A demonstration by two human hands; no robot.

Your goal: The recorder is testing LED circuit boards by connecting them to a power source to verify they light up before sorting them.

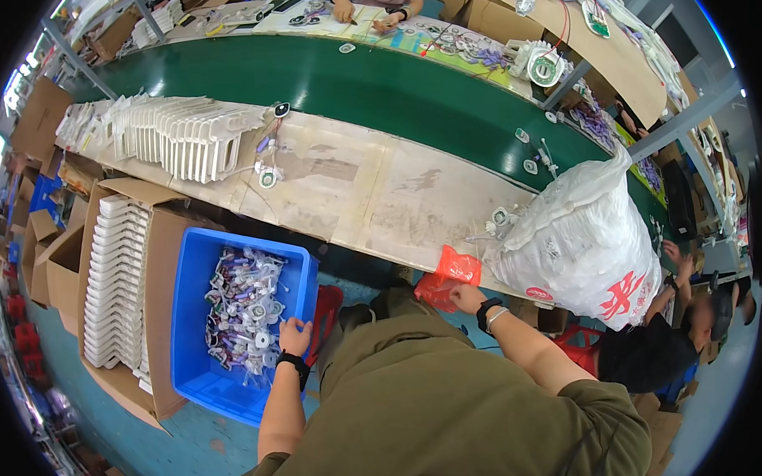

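Note:
At the front edge of the workbench, my right hand point(468, 299) has its fingers closed on a thin, crumpled red plastic bag point(456, 267). The bag partly rests against the bench edge. Over the right side of a blue bin point(308, 278) is my left hand point(295, 337), its fingers curled in. Whether anything small is inside them cannot be seen. The bin holds a heap of small electronic parts point(248, 314) with white round pieces and purple bits. Each wrist wears a black band.
A big white plastic bag point(578, 235) stands on the bench point(337, 176) at the right. White plastic frames point(180, 136) line its left end; more fill a cardboard box point(166, 287) beside the bin. Behind runs a green conveyor belt point(325, 76). Other people sit across and at right.

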